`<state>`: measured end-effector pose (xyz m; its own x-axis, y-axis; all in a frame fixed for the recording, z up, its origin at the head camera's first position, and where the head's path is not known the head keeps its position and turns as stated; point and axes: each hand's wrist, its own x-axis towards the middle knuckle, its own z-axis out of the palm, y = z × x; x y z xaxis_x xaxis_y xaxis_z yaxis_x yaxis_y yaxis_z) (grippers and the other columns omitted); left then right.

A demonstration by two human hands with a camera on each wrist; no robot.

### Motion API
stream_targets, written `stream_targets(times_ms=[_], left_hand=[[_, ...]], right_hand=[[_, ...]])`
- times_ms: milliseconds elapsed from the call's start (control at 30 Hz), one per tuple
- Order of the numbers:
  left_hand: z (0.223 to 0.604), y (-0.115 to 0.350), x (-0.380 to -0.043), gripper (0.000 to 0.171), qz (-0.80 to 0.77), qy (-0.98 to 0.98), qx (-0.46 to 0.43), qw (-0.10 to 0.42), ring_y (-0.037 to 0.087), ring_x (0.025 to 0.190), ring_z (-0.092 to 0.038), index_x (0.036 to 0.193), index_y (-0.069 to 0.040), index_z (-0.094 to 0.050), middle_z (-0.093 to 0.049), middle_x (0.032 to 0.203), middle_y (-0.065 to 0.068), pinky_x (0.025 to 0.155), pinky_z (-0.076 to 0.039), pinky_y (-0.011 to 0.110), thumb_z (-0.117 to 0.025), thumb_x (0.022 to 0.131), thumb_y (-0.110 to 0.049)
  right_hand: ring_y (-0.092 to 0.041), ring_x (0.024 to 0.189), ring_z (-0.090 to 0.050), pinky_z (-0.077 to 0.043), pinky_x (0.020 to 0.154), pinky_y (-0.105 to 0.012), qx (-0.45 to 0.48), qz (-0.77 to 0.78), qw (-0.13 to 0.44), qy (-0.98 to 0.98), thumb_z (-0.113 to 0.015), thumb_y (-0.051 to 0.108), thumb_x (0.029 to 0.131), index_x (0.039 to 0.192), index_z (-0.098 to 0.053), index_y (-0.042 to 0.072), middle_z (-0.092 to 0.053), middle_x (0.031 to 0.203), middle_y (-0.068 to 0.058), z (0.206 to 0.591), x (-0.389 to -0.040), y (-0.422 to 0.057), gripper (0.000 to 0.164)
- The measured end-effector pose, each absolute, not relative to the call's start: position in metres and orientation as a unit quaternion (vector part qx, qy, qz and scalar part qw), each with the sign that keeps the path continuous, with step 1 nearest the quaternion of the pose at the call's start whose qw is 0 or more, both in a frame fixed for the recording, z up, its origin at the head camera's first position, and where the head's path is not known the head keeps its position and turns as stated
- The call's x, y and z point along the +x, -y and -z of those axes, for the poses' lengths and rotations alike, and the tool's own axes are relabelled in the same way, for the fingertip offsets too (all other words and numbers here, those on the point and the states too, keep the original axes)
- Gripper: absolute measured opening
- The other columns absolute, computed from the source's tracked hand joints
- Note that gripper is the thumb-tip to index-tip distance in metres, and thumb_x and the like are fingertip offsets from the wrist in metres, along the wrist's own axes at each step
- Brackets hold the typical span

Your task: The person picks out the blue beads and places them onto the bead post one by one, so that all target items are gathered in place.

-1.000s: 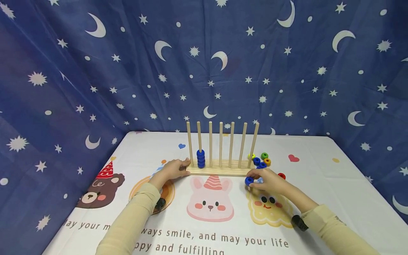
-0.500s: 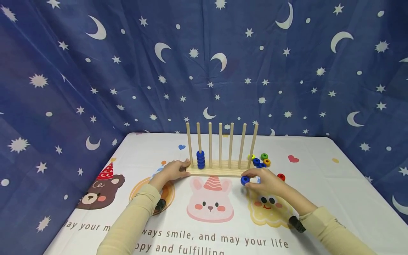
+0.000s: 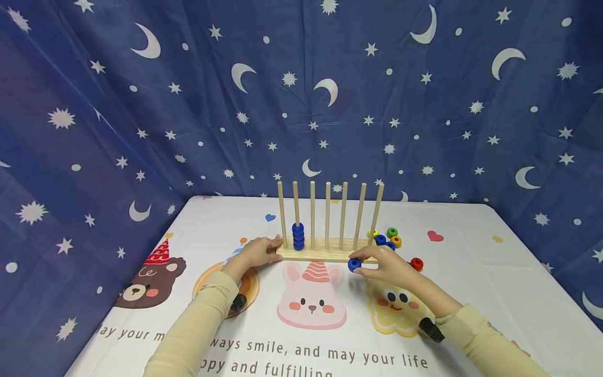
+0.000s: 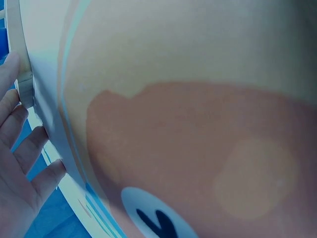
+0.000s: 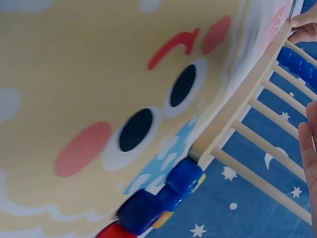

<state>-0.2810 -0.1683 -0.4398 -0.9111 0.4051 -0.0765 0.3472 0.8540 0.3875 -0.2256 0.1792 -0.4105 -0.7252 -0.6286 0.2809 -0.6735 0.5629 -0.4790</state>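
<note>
A wooden rack (image 3: 320, 255) with a row of upright pegs stands on the table. Several blue beads (image 3: 298, 237) are stacked on its second peg from the left; this bead stack (image 5: 297, 64) also appears in the right wrist view. At the rack's left end my left hand (image 3: 254, 252) holds the base between thumb and forefinger, the other fingers spread in the left wrist view. My right hand (image 3: 393, 267) pinches a single blue bead (image 3: 354, 265) in front of the base's right part. That bead lies outside the right wrist view, where only some fingers (image 5: 308, 144) show.
Beside the rack's right end lie loose beads: yellow (image 3: 373, 233), green (image 3: 392, 232), orange (image 3: 395, 241) and blue (image 3: 380, 240). A red bead (image 3: 416, 264) sits nearer, behind the right hand. A starry blue curtain (image 3: 301, 104) hangs behind the printed white tablecloth (image 3: 452, 277).
My right hand has moved left along the front of the rack with the blue bead pinched in it. The left hand has stayed at the rack's end.
</note>
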Motion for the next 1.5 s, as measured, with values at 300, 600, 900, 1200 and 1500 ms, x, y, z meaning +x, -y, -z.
stream_targets(times_ms=[300,600,900,1200,1500], left_hand=[[0.440,0.168,-0.282,0.054,-0.179,-0.960,0.205,0.072,0.041,0.121,-0.051,0.134,-0.010,-0.053,-0.046,0.140,0.012,0.097,-0.044,0.049,-0.068,0.086,-0.031],[0.440,0.168,-0.282,0.054,-0.182,-0.960,0.202,0.075,0.041,0.121,-0.051,0.133,-0.011,-0.053,-0.046,0.141,0.011,0.097,-0.044,0.050,-0.068,0.085,-0.031],[0.440,0.169,-0.282,0.054,-0.179,-0.960,0.204,0.065,0.041,0.120,-0.052,0.132,-0.010,-0.055,-0.048,0.140,0.012,0.096,-0.045,0.050,-0.069,0.084,-0.031],[0.438,0.168,-0.281,0.055,-0.186,-0.960,0.193,0.076,0.041,0.123,-0.050,0.134,-0.011,-0.052,-0.046,0.141,0.011,0.099,-0.043,0.050,-0.068,0.085,-0.031],[0.438,0.168,-0.281,0.055,-0.180,-0.961,0.199,0.071,0.041,0.121,-0.052,0.133,-0.010,-0.053,-0.047,0.140,0.012,0.095,-0.046,0.049,-0.069,0.085,-0.031]], right_hand=[[-0.014,0.087,-0.065,-0.056,0.078,-0.038,0.385,-0.298,0.049,0.872,-0.074,0.016,0.080,0.108,-0.068,0.002,-0.072,0.099,-0.005,0.404,-0.228,-0.170,0.032],[-0.017,0.086,-0.065,-0.057,0.077,-0.039,0.396,-0.303,0.057,0.865,-0.075,0.017,0.079,0.106,-0.069,0.002,-0.072,0.099,-0.007,0.397,-0.231,-0.161,0.032],[-0.017,0.087,-0.064,-0.056,0.078,-0.039,0.380,-0.304,0.054,0.872,-0.075,0.019,0.080,0.108,-0.068,0.003,-0.072,0.101,-0.006,0.394,-0.237,-0.152,0.034],[-0.019,0.090,-0.066,-0.055,0.082,-0.041,0.374,-0.315,0.067,0.870,-0.075,0.019,0.080,0.111,-0.067,0.002,-0.072,0.102,-0.007,0.389,-0.240,-0.143,0.036],[-0.019,0.087,-0.066,-0.055,0.081,-0.040,0.406,-0.336,0.113,0.842,-0.077,0.010,0.076,0.109,-0.067,0.000,-0.072,0.099,-0.008,0.384,-0.243,-0.133,0.036]])
